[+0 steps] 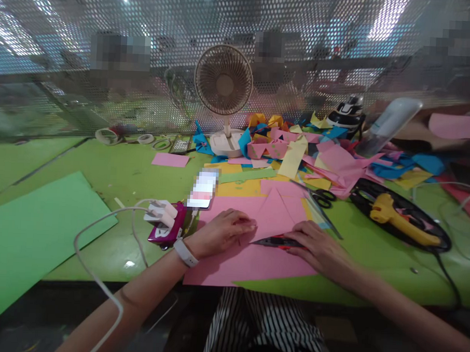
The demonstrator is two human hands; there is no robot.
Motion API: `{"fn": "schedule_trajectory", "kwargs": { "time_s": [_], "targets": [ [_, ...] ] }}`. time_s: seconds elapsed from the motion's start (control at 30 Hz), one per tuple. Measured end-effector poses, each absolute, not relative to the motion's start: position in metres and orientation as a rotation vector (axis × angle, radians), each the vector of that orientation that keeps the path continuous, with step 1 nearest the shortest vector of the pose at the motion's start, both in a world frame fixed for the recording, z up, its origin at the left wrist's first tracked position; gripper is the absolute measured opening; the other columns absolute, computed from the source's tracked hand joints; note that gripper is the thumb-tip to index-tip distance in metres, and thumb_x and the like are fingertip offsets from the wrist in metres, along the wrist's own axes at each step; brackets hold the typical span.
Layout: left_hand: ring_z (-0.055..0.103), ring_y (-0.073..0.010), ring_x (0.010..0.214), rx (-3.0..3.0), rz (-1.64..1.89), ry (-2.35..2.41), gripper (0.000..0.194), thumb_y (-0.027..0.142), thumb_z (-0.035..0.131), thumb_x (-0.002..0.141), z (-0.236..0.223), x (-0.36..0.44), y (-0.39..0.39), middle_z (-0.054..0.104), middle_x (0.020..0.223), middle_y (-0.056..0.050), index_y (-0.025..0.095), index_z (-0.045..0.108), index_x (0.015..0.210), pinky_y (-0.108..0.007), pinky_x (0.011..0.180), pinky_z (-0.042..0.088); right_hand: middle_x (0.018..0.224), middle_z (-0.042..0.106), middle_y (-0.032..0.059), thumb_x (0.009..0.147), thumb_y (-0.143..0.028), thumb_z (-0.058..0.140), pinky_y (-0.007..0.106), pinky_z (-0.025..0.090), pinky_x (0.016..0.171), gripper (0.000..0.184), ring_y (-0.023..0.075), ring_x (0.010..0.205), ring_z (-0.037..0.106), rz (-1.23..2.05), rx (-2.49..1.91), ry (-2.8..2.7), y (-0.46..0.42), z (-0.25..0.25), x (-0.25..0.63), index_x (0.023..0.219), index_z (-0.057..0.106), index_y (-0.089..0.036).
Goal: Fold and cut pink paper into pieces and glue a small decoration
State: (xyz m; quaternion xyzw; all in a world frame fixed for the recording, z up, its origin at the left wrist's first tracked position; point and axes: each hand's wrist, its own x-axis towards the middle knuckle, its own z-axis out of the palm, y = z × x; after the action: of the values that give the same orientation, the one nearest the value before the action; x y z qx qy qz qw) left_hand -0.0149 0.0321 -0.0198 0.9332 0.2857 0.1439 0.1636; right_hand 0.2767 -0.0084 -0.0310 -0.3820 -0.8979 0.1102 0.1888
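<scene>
A large sheet of pink paper lies flat near the table's front edge, with a folded pink piece rising to a point on top of it. My left hand rests on the pink paper, its fingers bent and pressed together at the folded piece's left side. In my right hand is a slim black-and-red utility knife, held low over the sheet. Its pointed end faces left toward my left fingertips. My right fingers cover the knife's rear part.
A lit phone and a purple power strip with white plugs sit left; a white cable trails across my left forearm. Black scissors, a yellow glue gun, paper scraps, a fan and green sheets lie around.
</scene>
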Motion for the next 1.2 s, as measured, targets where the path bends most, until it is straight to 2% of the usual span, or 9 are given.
{"fn": "schedule_trajectory", "kwargs": {
  "time_s": [0.23,0.63,0.73,0.8,0.9,1.0,1.1,1.2],
  "targets": [
    [0.048,-0.0211,0.108,2.658,0.414,0.818,0.038,0.016,0.043,0.093,-0.02,-0.015,0.032,0.055,0.117,-0.007,0.027,0.05,0.128,-0.041,0.093,0.043,0.097,0.056,0.0084,0.092,-0.03,0.049,0.036,0.049,0.081,0.027,0.0217,0.094,0.054,0.369,-1.012,-2.532,-0.007,-0.036,0.28,0.115,0.06,-0.022],
    [0.05,-0.0215,0.108,2.692,0.441,0.797,0.038,0.014,0.043,0.092,-0.018,-0.015,0.032,0.057,0.118,-0.007,0.027,0.051,0.127,-0.043,0.092,0.043,0.096,0.058,0.007,0.087,-0.028,0.057,0.033,0.047,0.08,0.025,0.0201,0.091,0.056,0.479,-1.031,-2.523,-0.019,-0.027,0.287,0.111,0.064,-0.023],
    [0.049,-0.0228,0.11,2.69,0.459,0.896,0.036,0.026,0.049,0.092,-0.013,-0.014,0.029,0.054,0.121,-0.008,0.026,0.048,0.128,-0.042,0.093,0.042,0.099,0.059,0.0073,0.089,-0.031,0.055,0.033,0.048,0.081,0.026,0.0204,0.093,0.056,0.439,-1.1,-2.425,-0.025,-0.03,0.308,0.112,0.064,-0.024],
    [0.049,-0.0255,0.11,2.675,0.477,1.032,0.045,0.041,0.057,0.086,-0.009,-0.013,0.028,0.053,0.119,-0.009,0.024,0.048,0.127,-0.045,0.093,0.041,0.1,0.059,0.007,0.09,-0.036,0.052,0.032,0.048,0.081,0.027,0.0207,0.094,0.057,0.358,-1.205,-2.293,-0.024,-0.033,0.328,0.112,0.064,-0.024],
    [0.05,-0.0269,0.102,2.602,0.481,1.169,0.056,0.057,0.064,0.074,-0.005,-0.009,0.028,0.056,0.109,-0.008,0.022,0.054,0.117,-0.045,0.089,0.04,0.098,0.06,0.0071,0.091,-0.041,0.049,0.034,0.047,0.08,0.03,0.0219,0.092,0.057,0.146,-1.389,-2.084,-0.017,-0.04,0.362,0.11,0.064,-0.023],
    [0.053,-0.0239,0.09,2.467,0.506,1.187,0.05,0.057,0.069,0.068,-0.005,-0.006,0.032,0.055,0.096,-0.006,0.018,0.057,0.096,-0.04,0.08,0.044,0.098,0.059,0.0095,0.091,-0.045,0.045,0.038,0.046,0.082,0.036,0.024,0.092,0.057,-0.058,-1.535,-1.982,-0.008,-0.05,0.386,0.107,0.064,-0.019],
    [0.054,-0.0194,0.081,2.227,0.598,1.194,0.035,0.049,0.066,0.075,-0.004,-0.005,0.033,0.052,0.085,-0.003,0.018,0.051,0.08,-0.032,0.069,0.047,0.098,0.06,0.0117,0.092,-0.046,0.041,0.042,0.045,0.082,0.041,0.0272,0.093,0.057,-0.2,-1.631,-2.016,-0.004,-0.059,0.392,0.105,0.065,-0.016],
    [0.053,-0.0148,0.071,1.995,0.678,1.211,0.024,0.041,0.056,0.085,0.003,-0.004,0.031,0.051,0.078,0.001,0.019,0.05,0.08,-0.026,0.061,0.045,0.098,0.061,0.0117,0.09,-0.043,0.045,0.05,0.041,0.084,0.035,0.0312,0.094,0.056,-0.293,-1.72,-2.046,-0.003,-0.057,0.384,0.102,0.067,-0.019]
  ]
}}
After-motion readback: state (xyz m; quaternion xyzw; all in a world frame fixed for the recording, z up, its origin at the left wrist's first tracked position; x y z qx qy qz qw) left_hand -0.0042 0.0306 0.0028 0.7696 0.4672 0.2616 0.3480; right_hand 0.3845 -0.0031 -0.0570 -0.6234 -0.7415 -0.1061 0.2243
